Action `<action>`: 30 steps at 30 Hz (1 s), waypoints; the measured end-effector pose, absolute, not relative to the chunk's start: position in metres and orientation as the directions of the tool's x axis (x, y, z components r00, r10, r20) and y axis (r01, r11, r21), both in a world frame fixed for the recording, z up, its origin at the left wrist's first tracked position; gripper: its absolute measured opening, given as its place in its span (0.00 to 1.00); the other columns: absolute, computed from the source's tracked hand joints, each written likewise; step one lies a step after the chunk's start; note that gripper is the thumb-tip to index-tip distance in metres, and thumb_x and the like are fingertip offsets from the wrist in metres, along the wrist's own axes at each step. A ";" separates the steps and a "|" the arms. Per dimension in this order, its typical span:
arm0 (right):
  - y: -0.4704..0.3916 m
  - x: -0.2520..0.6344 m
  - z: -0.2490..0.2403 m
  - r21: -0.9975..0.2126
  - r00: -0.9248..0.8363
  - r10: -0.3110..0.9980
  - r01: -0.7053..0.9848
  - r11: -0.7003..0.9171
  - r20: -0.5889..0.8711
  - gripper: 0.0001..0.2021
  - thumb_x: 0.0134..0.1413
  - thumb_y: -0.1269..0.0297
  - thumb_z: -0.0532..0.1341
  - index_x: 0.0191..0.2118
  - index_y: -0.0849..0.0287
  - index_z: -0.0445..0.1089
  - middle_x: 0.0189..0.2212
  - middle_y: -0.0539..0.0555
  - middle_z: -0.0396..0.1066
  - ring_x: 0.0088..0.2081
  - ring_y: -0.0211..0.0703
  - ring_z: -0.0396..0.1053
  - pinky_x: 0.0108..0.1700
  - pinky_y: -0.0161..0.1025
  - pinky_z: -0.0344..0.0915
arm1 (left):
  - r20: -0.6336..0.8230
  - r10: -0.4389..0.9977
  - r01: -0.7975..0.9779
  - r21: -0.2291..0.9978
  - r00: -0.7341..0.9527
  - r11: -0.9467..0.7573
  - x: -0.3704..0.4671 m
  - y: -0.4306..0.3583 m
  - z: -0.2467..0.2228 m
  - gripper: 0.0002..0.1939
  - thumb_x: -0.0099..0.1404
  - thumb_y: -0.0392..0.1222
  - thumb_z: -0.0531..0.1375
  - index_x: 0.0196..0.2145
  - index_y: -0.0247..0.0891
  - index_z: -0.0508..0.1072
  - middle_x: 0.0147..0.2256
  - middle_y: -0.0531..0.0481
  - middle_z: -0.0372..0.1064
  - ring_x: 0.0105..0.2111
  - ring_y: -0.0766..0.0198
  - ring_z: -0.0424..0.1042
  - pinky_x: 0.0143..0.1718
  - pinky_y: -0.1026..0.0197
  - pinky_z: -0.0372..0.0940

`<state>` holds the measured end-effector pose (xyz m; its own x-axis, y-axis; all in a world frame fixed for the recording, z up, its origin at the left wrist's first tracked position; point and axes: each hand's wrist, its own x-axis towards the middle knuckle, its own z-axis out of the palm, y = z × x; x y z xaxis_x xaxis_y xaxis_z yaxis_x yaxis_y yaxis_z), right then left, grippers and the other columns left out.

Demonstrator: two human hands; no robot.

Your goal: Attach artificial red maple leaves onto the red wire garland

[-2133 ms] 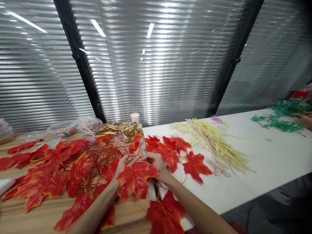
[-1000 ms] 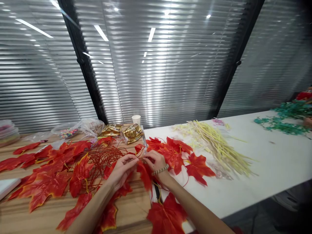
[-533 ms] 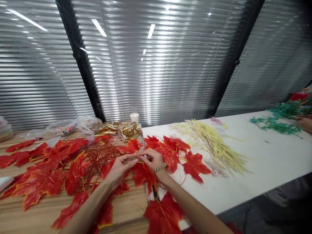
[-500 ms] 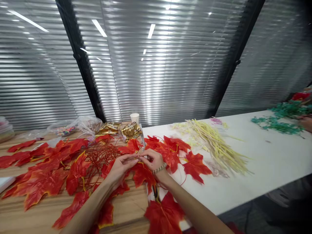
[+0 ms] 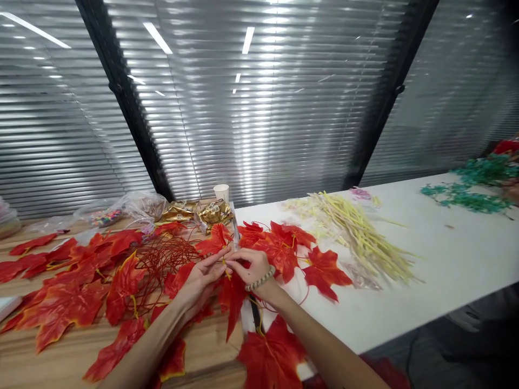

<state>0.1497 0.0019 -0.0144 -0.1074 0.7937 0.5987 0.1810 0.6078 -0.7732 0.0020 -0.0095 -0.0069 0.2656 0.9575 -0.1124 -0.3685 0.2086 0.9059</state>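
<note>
My left hand (image 5: 203, 276) and my right hand (image 5: 256, 270), with a beaded bracelet on its wrist, meet over the join between two tables. Fingertips of both pinch the yellow stem of a red artificial maple leaf (image 5: 232, 305), which hangs below them. Any thin cord between the fingertips is too small to make out. Left of my hands lies a tangle of dark red cord (image 5: 164, 259) among several more red leaves (image 5: 67, 300). On the right, other red leaves (image 5: 326, 272) are strung on cord, and one large leaf (image 5: 272, 354) lies near the front edge.
Gold foil packets (image 5: 214, 214), a paper cup (image 5: 221, 192) and a bag of coloured beads (image 5: 105, 217) stand along the back. Yellow strips (image 5: 365, 235) lie on the white table (image 5: 441, 259). Green sprigs (image 5: 466, 197) are at the far right, beside another person's hand (image 5: 511, 190).
Both hands have shifted slightly left and down. The leaf under them has turned and now hangs narrower, its yellow stem showing between the fingertips. The view has tilted a little.
</note>
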 end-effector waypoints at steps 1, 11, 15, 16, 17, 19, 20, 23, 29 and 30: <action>0.002 0.150 -0.014 -0.779 -0.113 0.800 0.183 0.600 0.590 0.05 0.47 0.72 0.60 0.28 0.59 0.74 0.28 0.54 0.74 0.30 0.41 0.71 0.36 0.36 0.67 | -0.121 0.954 -0.364 0.906 0.273 0.218 0.002 -0.010 -0.005 0.25 0.47 0.34 0.66 0.46 0.40 0.71 0.28 0.49 0.73 0.31 0.67 0.71 0.41 0.66 0.62; -0.003 0.149 -0.009 -0.896 -0.126 0.895 0.074 0.439 0.428 0.06 0.45 0.70 0.59 0.28 0.61 0.74 0.26 0.54 0.74 0.28 0.40 0.71 0.32 0.35 0.68 | -0.078 0.958 -0.255 0.955 0.277 0.151 -0.002 -0.008 -0.001 0.32 0.48 0.38 0.65 0.52 0.40 0.65 0.25 0.51 0.71 0.26 0.68 0.67 0.34 0.67 0.61; -0.004 0.151 -0.007 -0.953 -0.172 0.939 0.000 0.302 0.297 0.06 0.44 0.68 0.59 0.27 0.64 0.73 0.25 0.55 0.73 0.28 0.40 0.71 0.31 0.35 0.68 | -0.088 0.941 -0.194 0.968 0.326 0.158 -0.004 -0.009 0.002 0.34 0.52 0.40 0.63 0.56 0.40 0.59 0.28 0.49 0.72 0.30 0.64 0.70 0.37 0.64 0.62; -0.004 0.151 -0.007 -0.957 -0.179 0.942 -0.008 0.289 0.285 0.06 0.43 0.67 0.59 0.27 0.64 0.72 0.25 0.55 0.73 0.28 0.40 0.71 0.31 0.35 0.68 | -0.082 0.939 -0.179 0.973 0.335 0.149 -0.004 -0.009 0.003 0.34 0.52 0.40 0.63 0.56 0.39 0.58 0.29 0.48 0.72 0.31 0.63 0.70 0.37 0.63 0.63; -0.004 0.151 -0.006 -0.962 -0.183 0.945 -0.019 0.274 0.272 0.06 0.43 0.67 0.60 0.27 0.64 0.72 0.25 0.55 0.73 0.28 0.40 0.71 0.31 0.35 0.68 | -0.072 0.938 -0.161 0.978 0.339 0.133 -0.005 -0.008 0.003 0.35 0.52 0.40 0.63 0.57 0.39 0.58 0.31 0.47 0.73 0.32 0.63 0.70 0.38 0.62 0.63; -0.005 0.151 -0.005 -0.971 -0.189 0.953 -0.051 0.232 0.237 0.06 0.43 0.67 0.60 0.26 0.64 0.71 0.24 0.54 0.72 0.27 0.40 0.71 0.31 0.35 0.67 | -0.049 0.941 -0.124 0.988 0.335 0.096 -0.006 -0.007 0.002 0.37 0.51 0.41 0.64 0.57 0.37 0.57 0.32 0.45 0.73 0.32 0.62 0.71 0.37 0.62 0.63; -0.005 0.151 -0.004 -0.976 -0.193 0.957 -0.071 0.208 0.218 0.06 0.43 0.67 0.60 0.26 0.64 0.70 0.23 0.54 0.72 0.27 0.40 0.71 0.31 0.35 0.67 | -0.042 0.943 -0.108 0.991 0.330 0.082 -0.006 -0.006 0.001 0.38 0.51 0.42 0.64 0.57 0.37 0.56 0.32 0.45 0.74 0.32 0.61 0.71 0.36 0.62 0.64; -0.006 0.152 -0.002 -0.981 -0.205 0.963 -0.121 0.152 0.175 0.06 0.42 0.66 0.61 0.26 0.64 0.70 0.23 0.54 0.72 0.27 0.40 0.71 0.32 0.36 0.67 | -0.029 0.953 -0.076 0.996 0.301 0.054 -0.006 -0.005 -0.001 0.41 0.50 0.44 0.65 0.58 0.35 0.53 0.28 0.45 0.74 0.31 0.60 0.71 0.33 0.60 0.65; -0.006 0.153 0.000 -0.974 -0.214 0.966 -0.202 0.099 0.143 0.08 0.41 0.63 0.63 0.25 0.64 0.69 0.23 0.53 0.71 0.27 0.39 0.69 0.32 0.36 0.65 | 0.001 0.969 0.039 0.999 0.245 -0.011 0.000 -0.014 0.008 0.42 0.50 0.45 0.64 0.59 0.35 0.51 0.24 0.50 0.72 0.27 0.63 0.70 0.31 0.63 0.64; -0.005 0.153 -0.001 -0.972 -0.215 0.966 -0.213 0.098 0.145 0.08 0.41 0.64 0.63 0.25 0.64 0.69 0.22 0.52 0.71 0.26 0.38 0.69 0.32 0.36 0.65 | 0.011 0.972 0.073 0.997 0.234 -0.029 0.001 -0.016 0.009 0.42 0.50 0.45 0.64 0.59 0.34 0.51 0.23 0.51 0.72 0.27 0.65 0.69 0.30 0.64 0.64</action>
<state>0.1526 -0.0053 -0.0006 -0.2151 0.9658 0.1449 -0.2133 0.0983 -0.9720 0.0008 -0.0156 0.0092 0.2340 0.9722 0.0114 0.0734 -0.0293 0.9969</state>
